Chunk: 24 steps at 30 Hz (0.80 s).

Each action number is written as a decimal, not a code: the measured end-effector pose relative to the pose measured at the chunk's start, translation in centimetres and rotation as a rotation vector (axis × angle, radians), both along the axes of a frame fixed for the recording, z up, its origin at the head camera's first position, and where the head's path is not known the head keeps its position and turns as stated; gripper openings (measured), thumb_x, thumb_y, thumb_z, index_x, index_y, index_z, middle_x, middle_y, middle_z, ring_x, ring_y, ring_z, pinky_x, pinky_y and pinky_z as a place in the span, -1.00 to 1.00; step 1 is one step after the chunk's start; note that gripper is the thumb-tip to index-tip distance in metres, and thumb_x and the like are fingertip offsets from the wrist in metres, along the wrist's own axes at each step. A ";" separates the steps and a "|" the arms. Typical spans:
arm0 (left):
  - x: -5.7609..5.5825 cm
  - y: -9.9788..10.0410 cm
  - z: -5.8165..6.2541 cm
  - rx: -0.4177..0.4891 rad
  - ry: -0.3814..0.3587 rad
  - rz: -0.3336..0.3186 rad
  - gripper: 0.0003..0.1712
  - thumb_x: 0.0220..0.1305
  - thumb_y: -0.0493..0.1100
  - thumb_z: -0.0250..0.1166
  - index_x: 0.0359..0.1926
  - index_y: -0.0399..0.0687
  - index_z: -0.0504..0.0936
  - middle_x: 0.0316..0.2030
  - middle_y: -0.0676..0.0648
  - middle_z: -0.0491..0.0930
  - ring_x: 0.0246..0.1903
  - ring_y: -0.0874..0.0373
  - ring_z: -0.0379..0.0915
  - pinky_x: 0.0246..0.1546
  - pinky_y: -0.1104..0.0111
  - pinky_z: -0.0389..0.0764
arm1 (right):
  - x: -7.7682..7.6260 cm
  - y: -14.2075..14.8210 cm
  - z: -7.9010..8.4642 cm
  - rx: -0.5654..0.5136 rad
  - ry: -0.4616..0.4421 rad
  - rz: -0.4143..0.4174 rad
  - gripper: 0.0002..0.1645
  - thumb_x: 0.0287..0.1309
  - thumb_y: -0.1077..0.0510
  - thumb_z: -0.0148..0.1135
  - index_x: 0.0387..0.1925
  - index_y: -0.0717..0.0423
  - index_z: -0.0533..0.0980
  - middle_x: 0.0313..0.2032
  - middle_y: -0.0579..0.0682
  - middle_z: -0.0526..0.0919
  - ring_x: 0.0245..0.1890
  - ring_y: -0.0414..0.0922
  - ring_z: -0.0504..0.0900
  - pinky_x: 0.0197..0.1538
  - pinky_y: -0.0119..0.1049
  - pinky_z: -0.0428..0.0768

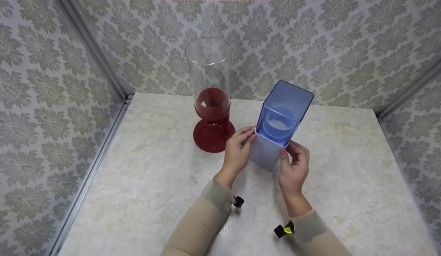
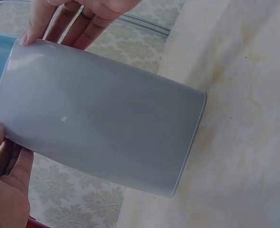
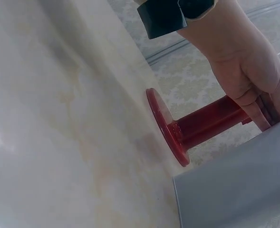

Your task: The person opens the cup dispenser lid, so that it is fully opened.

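Both hands hold a tall square container, whose lower part (image 1: 264, 153) is whitish grey and whose upper part (image 1: 289, 94) is translucent blue with a round ring inside. My left hand (image 1: 238, 147) pinches its left side near the seam between the two parts, thumb toward me. At the opposite side my right hand (image 1: 294, 170) grips the same level, thumb in front and fingers behind. In the left wrist view the smooth grey wall (image 2: 101, 114) shows between the hands. Its bottom is close to the tabletop; whether it touches, I cannot tell.
Left of the container, a red stand (image 1: 209, 137) with a round base carries a clear open-topped cylinder (image 1: 209, 76). A pale marbled table (image 1: 152, 177) lies beneath. Patterned walls (image 1: 252, 28) close in the back and sides.
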<state>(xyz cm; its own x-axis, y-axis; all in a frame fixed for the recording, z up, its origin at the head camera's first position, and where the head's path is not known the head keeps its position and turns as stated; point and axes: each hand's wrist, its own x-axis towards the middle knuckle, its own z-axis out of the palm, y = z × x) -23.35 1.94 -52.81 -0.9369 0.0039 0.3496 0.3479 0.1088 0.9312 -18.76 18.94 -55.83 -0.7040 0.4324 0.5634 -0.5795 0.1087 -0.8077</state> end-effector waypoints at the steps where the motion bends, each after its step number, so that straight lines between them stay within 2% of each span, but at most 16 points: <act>1: 0.0 0.0 0.0 0.006 0.000 -0.001 -0.63 0.62 -0.25 0.40 0.34 -0.25 0.77 0.29 -0.16 0.80 0.32 0.01 0.77 0.36 0.38 0.76 | 0.0 0.0 0.0 -0.002 -0.001 0.001 -0.69 0.46 0.54 0.33 0.17 0.51 0.61 0.18 -0.09 0.61 0.19 -0.14 0.69 0.40 -0.35 0.69; 5: 0.0 0.1 -0.3 0.042 0.010 -0.005 -0.62 0.63 -0.25 0.39 0.34 -0.28 0.77 0.28 -0.19 0.79 0.31 -0.02 0.76 0.35 0.38 0.77 | 0.0 0.2 0.1 -0.006 -0.015 0.022 -0.68 0.46 0.54 0.32 0.18 0.53 0.59 0.19 -0.08 0.60 0.23 -0.14 0.65 0.39 -0.31 0.68; 9: 0.4 0.6 -0.6 0.084 0.026 -0.017 -0.56 0.61 -0.25 0.42 0.39 -0.31 0.72 0.31 -0.26 0.71 0.34 -0.09 0.71 0.43 0.31 0.74 | -0.2 1.0 0.7 -0.008 -0.034 0.023 -0.72 0.51 0.53 0.26 0.16 0.60 0.56 0.15 -0.13 0.62 0.22 -0.15 0.62 0.36 -0.33 0.63; 14: 1.5 1.9 -0.6 0.042 0.007 0.067 -0.38 0.47 -0.16 0.56 0.45 -0.22 0.63 0.41 -0.23 0.55 0.43 -0.13 0.56 0.55 0.02 0.66 | -1.5 3.0 2.1 0.037 -0.072 -0.022 -0.71 0.61 0.45 0.20 0.21 0.60 0.56 0.14 -0.20 0.63 0.24 -0.19 0.62 0.34 -0.39 0.60; 18: 2.5 3.0 -0.2 0.020 -0.025 0.116 -0.14 0.35 -0.05 0.65 0.55 -0.18 0.50 0.50 -0.22 0.41 0.53 -0.16 0.40 0.62 -0.14 0.53 | -2.9 4.6 3.0 0.061 -0.129 -0.024 -0.68 0.65 0.41 0.18 0.29 0.43 0.61 0.20 0.00 0.68 0.28 -0.19 0.64 0.38 -0.45 0.63; 21: 3.2 3.7 0.1 0.012 -0.056 0.134 0.03 0.29 0.03 0.70 0.64 -0.10 0.39 0.56 -0.19 0.30 0.59 -0.13 0.30 0.67 -0.13 0.45 | -3.7 5.5 3.3 0.059 -0.196 0.002 -0.62 0.67 0.39 0.17 0.38 0.36 0.60 0.30 0.23 0.68 0.32 -0.25 0.65 0.43 -0.46 0.63; 24: 3.9 4.4 0.3 -0.001 -0.098 0.165 0.20 0.21 0.08 0.77 0.71 0.00 0.29 0.61 -0.15 0.20 0.66 -0.10 0.17 0.73 -0.12 0.37 | -4.4 6.1 3.5 0.072 -0.284 0.052 -0.55 0.71 0.34 0.15 0.48 0.34 0.55 0.42 0.29 0.66 0.37 -0.32 0.64 0.49 -0.47 0.61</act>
<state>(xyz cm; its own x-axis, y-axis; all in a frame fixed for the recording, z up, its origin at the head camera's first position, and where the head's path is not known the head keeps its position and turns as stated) -19.44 6.30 -52.54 -0.9544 -0.1522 0.2568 0.2330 0.1580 0.9595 -23.15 25.04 -52.34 -0.8581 0.3573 0.3688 -0.3380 0.1476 -0.9295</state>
